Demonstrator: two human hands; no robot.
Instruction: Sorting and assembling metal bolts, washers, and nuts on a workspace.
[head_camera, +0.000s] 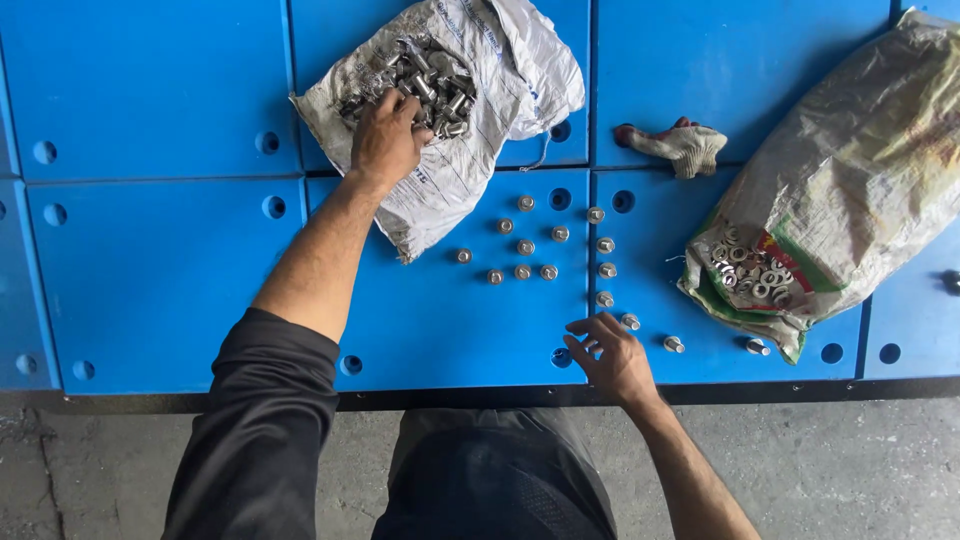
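Observation:
My left hand (388, 135) reaches into an open white woven sack (455, 165) full of metal bolts (430, 85), fingers curled among them. My right hand (612, 358) rests near the front edge of the blue panel (450, 330), fingers spread and touching a bolt beside a hole (561, 357). Several bolts stand upright on the blue panel (525, 246) in loose rows between the two hands.
A second woven sack (850, 180) lies at right, its mouth showing metal washers (750, 272). A worn work glove (680, 145) lies on the panels. The blue panels have round holes (274, 207). Grey concrete floor (850, 470) is below the panel edge.

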